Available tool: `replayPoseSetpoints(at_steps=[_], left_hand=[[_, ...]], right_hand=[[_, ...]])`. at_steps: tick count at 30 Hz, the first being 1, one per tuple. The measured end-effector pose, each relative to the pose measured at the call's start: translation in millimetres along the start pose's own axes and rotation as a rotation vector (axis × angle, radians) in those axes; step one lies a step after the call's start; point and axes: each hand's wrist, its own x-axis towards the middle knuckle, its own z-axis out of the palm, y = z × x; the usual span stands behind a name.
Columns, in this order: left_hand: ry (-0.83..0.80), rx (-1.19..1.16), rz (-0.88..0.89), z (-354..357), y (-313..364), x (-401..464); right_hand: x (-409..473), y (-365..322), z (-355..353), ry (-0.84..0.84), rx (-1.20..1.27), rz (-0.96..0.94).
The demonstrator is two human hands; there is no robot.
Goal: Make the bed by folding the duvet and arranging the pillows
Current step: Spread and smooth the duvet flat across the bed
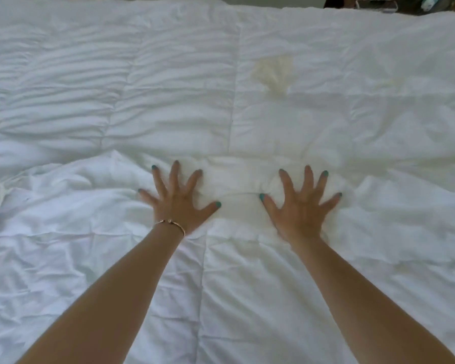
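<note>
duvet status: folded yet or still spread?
Mostly spread. The white duvet lies flat across the view, wrinkled, with a ridge near the left hand and right hand, both pressed flat, fingers splayed. Edges mostly unseen.

Duvet runs off frame left, right and near side; bed beneath fully covered. Far beyond right hand, dark clutter cropped by top edge, too small to identify. Both forearms cut at bottom edge. Left hand fingertips slightly motion-blurred.

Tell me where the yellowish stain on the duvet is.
In the head view, the yellowish stain lies on the white duvet, beyond the right hand, just right of the centre seam.
</note>
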Motion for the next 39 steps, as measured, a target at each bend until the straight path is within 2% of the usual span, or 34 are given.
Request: replayPoseSetpoints(at_steps=[2,9,11,13,15,17,21,23,25,26,28,30,32,34,36,39], left_hand=[[-0.024,0.054,-0.041,14.0,3.8,-4.5],[-0.33,0.061,0.018,-3.6,-6.4,59.5],[-0.289,0.082,0.003,2.7,-6.6,54.2],[-0.154,0.088,-0.012,15.9,-8.0,35.2],[-0.074,-0.026,-0.036,27.2,-10.7,12.1],[-0.074,-0.064,-0.015,30.7,-23.6,-24.1],[-0.21,0.163,0.031,28.4,-109.1,-104.8],[-0.28,0.171,0.097,24.2,-143.5,-108.8],[-0.313,0.139,0.215,16.5,-157.5,-98.9],[-0.295,0.137,0.275,11.0,-162.1,-94.9],[-0.203,0.171,0.334,3.5,-183.2,-94.4],[-0.127,0.218,0.267,1.2,-232.6,-98.0],[-0.066,0.2,0.189,9.0,-296.3,-94.4],[-0.037,0.171,0.207,19.9,-344.8,-83.6],[-0.031,0.155,0.262,32.6,-360.8,-74.5],[-0.025,0.13,0.269,44.2,-351.1,-67.9]], right_hand=[[0.9,10.4,16.8,-0.15,-0.041,0.025],[13.2,16.3,36.9,-0.108,0.058,0.012],[17.9,17.9,42.5,-0.11,0.071,0.017],[22.0,13.1,49.2,-0.127,0.083,0.013],[22.3,13.7,59.3,-0.11,0.067,0.01],[24.7,16.4,59.8,-0.105,0.05,-0.003],[13.5,8.2,34.2,-0.277,-0.109,0.096],[-14.9,-27.0,14.1,-0.352,-0.055,0.308],[-66.4,-91.9,-6.6,-0.356,0.154,0.453],[-98.1,-128.4,-11.7,-0.355,0.221,0.427],[-161.7,-193.9,-12.5,-0.335,0.212,0.222],[-207.8,-238.2,1.3,-0.428,0.099,0.083],[-222.8,-257.5,27.9,-0.571,-0.03,0.113],[-212.1,-266.3,45.3,-0.666,-0.104,0.174],[-199.1,-269.7,52.8,-0.72,-0.149,0.207],[-189.8,-270.4,59.6,-0.756,-0.182,0.242]])
